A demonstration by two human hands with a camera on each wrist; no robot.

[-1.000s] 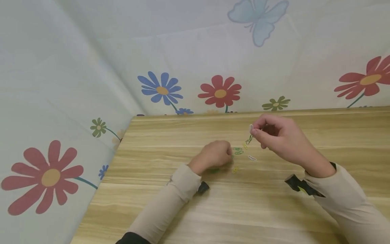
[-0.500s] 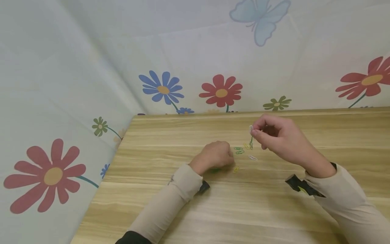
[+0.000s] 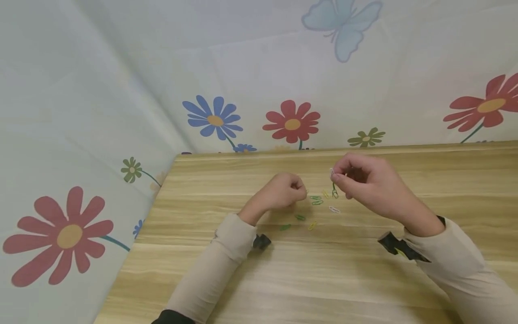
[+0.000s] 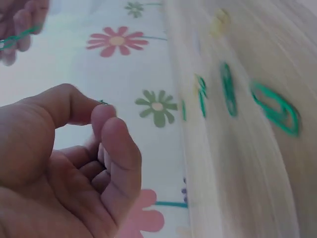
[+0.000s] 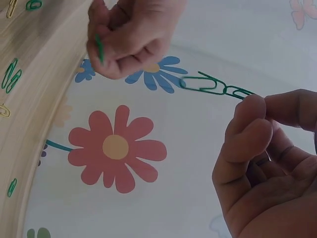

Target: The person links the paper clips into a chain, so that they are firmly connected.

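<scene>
Between thumb and index finger, my right hand (image 3: pixel 374 184) pinches a short chain of linked paper clips. Its green clips (image 5: pixel 205 85) stick out past the fingertips in the right wrist view, and a white end shows at the top in the head view. My left hand (image 3: pixel 281 193) is to the left of it, just above the table, fingers curled. It pinches a single green paper clip (image 5: pixel 99 48), mostly hidden by the fingertips in the left wrist view. The clip and the chain are apart.
Loose paper clips lie scattered on the wooden table (image 3: pixel 226 189) beneath the hands: green ones (image 3: pixel 316 200), a white one (image 3: pixel 334 209) and yellow ones (image 3: pixel 312 226). Two more green clips (image 3: pixel 300 217) lie nearer the left sleeve. A flower-printed sheet (image 3: pixel 251 67) hangs behind the table.
My left hand has picked up a green paper clip and moved up and slightly left, uncovering green clips below it. The right hand stays nearly still while its chain swings to hang straighter.
</scene>
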